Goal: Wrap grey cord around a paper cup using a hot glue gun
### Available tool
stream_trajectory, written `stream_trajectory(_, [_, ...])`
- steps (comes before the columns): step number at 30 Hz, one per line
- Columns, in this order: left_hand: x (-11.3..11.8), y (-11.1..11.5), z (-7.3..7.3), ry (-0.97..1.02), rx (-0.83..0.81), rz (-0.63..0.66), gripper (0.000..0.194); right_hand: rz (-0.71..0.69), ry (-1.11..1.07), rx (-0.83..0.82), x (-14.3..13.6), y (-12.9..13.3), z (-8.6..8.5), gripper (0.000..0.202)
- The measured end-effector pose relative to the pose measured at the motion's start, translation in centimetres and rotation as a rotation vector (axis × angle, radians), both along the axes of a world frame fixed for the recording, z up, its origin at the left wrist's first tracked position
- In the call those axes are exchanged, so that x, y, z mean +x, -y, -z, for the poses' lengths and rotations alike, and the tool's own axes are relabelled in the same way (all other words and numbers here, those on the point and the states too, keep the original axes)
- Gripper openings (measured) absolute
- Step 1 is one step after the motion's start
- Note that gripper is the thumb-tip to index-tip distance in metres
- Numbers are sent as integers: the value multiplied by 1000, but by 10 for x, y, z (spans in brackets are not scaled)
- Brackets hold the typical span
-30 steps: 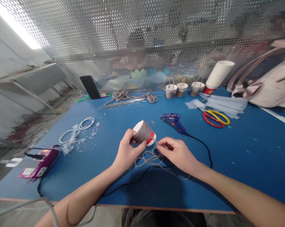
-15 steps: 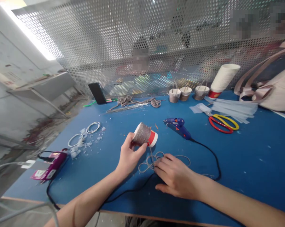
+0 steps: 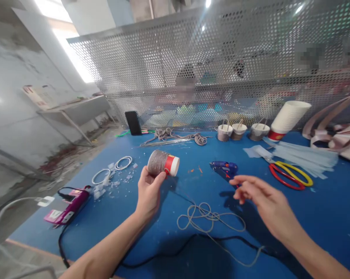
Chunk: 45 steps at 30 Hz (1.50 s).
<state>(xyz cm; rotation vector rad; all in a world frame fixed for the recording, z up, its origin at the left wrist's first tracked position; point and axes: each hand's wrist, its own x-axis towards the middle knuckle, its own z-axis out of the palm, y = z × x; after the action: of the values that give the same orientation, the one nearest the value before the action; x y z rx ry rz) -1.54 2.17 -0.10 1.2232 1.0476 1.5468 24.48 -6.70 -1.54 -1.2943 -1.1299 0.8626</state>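
Note:
My left hand [image 3: 150, 190] holds a paper cup [image 3: 160, 162] on its side, its rim to the right. Grey cord is wound around most of the cup, leaving a red and white band bare. From the cup a strand runs down to a loose tangle of grey cord [image 3: 204, 217] on the table. My right hand [image 3: 259, 197] hovers by the handle of a blue glue gun [image 3: 224, 166], fingers curved and apart, with nothing seen in them. The fingertips overlap the end of the handle; whether they touch it is unclear.
Scissors [image 3: 288, 174] and translucent strips [image 3: 305, 155] lie at right, near stacked paper cups [image 3: 289, 116]. Small cord-wrapped cups [image 3: 225, 133] stand at the back, by a perforated metal screen [image 3: 163, 77]. A phone [image 3: 133, 123], white rings [image 3: 101, 176] and a purple power strip [image 3: 67, 209] are at left.
My right hand has left the cord tangle and moved right and up to the glue gun's handle. My left hand has shifted the cup slightly left. The camera view has tilted up.

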Motion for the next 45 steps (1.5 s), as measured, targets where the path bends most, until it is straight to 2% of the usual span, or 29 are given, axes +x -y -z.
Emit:
stream_trajectory(2, [-1, -3, 1, 10, -18, 5, 26, 227, 78, 117, 21, -10, -3, 27])
stream_trajectory(4, [0, -6, 4, -12, -40, 30, 27, 341, 266, 112, 37, -22, -4, 26])
stream_trajectory(5, [1, -7, 7, -40, -52, 38, 27, 329, 364, 77, 42, -28, -3, 27])
stream_trajectory(8, [7, -6, 16, -155, -99, 94, 26, 105, 552, -92, 44, -47, 4, 30])
stream_trajectory(10, [12, -2, 21, -224, -145, 152, 25, 0, 622, -136, 40, -59, 11, 26])
stream_trajectory(13, [17, 1, 26, -289, -185, 224, 26, -36, 659, -153, 31, -75, 21, 16])
stream_trajectory(16, [18, 1, 31, -286, -183, 277, 27, -59, 653, -145, 24, -82, 27, 16])
stream_trajectory(19, [17, -1, 36, -284, -171, 303, 27, -84, 609, -100, 14, -76, 26, 23])
stream_trajectory(24, [14, -4, 40, -381, -124, 279, 23, -227, 378, -43, -6, -42, 17, 28])
stream_trajectory(29, [13, -4, 38, -468, -63, 207, 22, -323, 346, -21, -18, -20, 23, 28])
stream_trajectory(39, [21, -3, 35, -598, 19, 149, 17, -262, 507, 229, -18, -22, 37, 18])
stream_trajectory(45, [37, -18, 33, -613, 37, 210, 20, -191, 503, 204, -14, -26, 38, 17])
